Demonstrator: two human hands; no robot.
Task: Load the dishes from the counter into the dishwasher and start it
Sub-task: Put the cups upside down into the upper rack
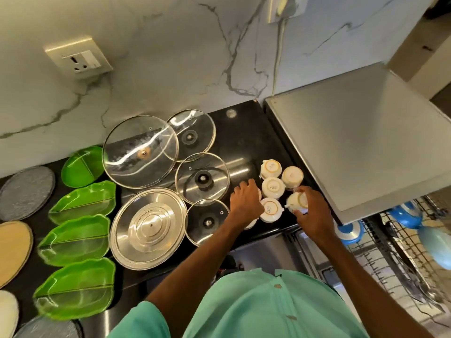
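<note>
Head view: white cups (272, 187) sit upside down on the black counter (241, 140) beside the dishwasher rack (400, 252). The right hand (311, 211) grips one cup (296, 201); the left hand (245, 203) closes over another. Glass lids (140, 151) and green trays (73, 240) lie to the left.

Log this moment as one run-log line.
stage: picking cups off counter | left hand: over a white cup, grip unclear | right hand: closed on upside-down white cup | dishwasher rack: pulled out, blue dishes inside
</note>
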